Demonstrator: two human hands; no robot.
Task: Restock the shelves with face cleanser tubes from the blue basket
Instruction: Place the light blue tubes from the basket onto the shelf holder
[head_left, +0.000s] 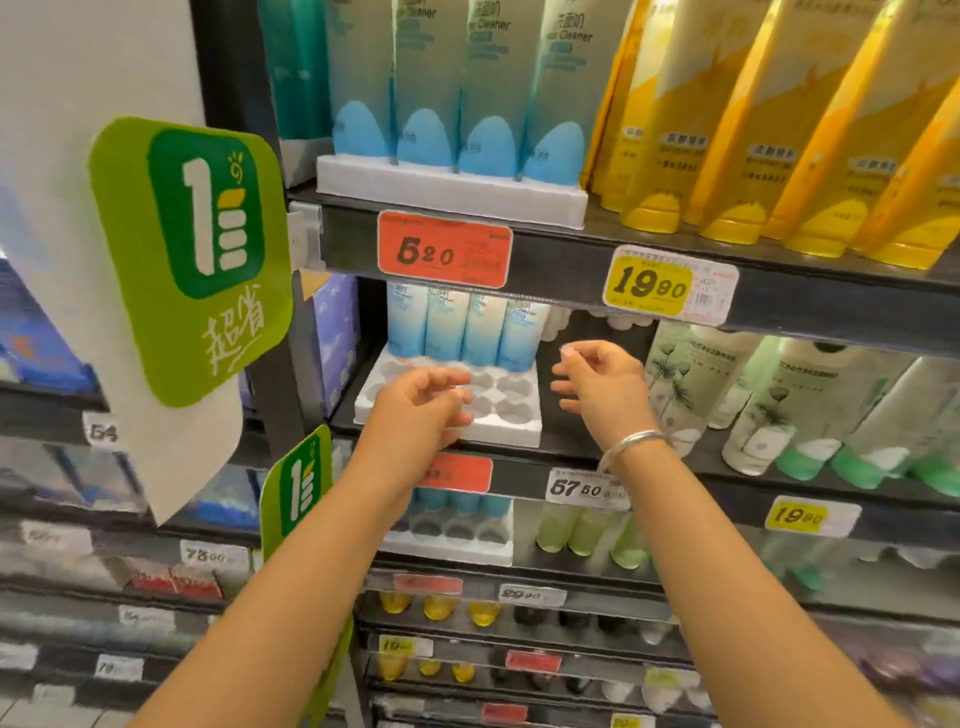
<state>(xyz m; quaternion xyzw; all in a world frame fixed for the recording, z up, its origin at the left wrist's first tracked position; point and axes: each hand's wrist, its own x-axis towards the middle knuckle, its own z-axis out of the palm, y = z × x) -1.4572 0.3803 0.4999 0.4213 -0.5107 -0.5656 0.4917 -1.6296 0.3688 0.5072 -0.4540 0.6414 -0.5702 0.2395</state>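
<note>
Step in hand: placement phase at mid shelf (566, 447). Left hand (423, 402) hovers over white foam tray (498, 434), fingers loosely curled, holding nothing; cleanser tubes (467, 332) fill back row only. Right hand (605, 387) likewise empty, fingers apart. Blue basket not in view. Next move likely: fetch tubes, seat upright in front sockets.

A supermarket aisle is seen, lined with dark metal shelving (571, 249) stacked in tiers. A pale wall panel (78, 78) is seen far left of the fingers, where a green promotional sign (192, 254) is hung. Red (444, 249) and yellow price tags (649, 286) are fixed to the shelf edge above the fingers. The shelves are lit evenly from overhead.
</note>
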